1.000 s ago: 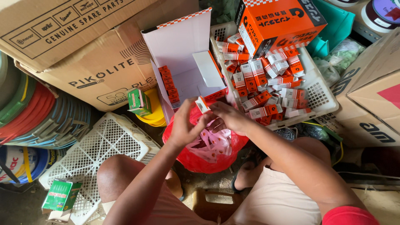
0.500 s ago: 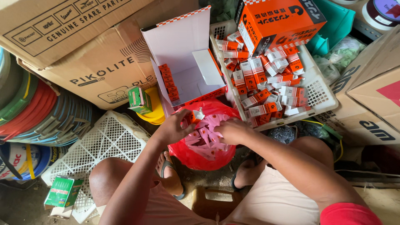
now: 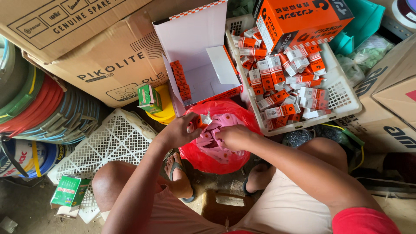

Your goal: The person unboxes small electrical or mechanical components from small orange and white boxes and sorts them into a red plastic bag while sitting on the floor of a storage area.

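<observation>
Left hand (image 3: 180,130) pinching small orange box (image 3: 200,121) over red bag (image 3: 216,143); right hand (image 3: 236,138) in bag among pink scraps, grip state unclear; risk: box slipping into bag; white basket (image 3: 346,102) piled high, liable to spill.

two hands showing: left hand (image 3: 180,130), right hand (image 3: 234,138). one red plastic bag (image 3: 208,158). one open white carton (image 3: 195,52) holding single row of small orange boxes (image 3: 181,82), roughly eight. one white basket (image 3: 342,97) holding loose orange-white boxes (image 3: 281,73), too many for exact count. one big orange carton (image 3: 299,19). two green boxes (image 3: 149,99) (image 3: 69,190). one white crate (image 3: 110,141) lying. two brown cardboard boxes (image 3: 104,60) sitting at left.
</observation>
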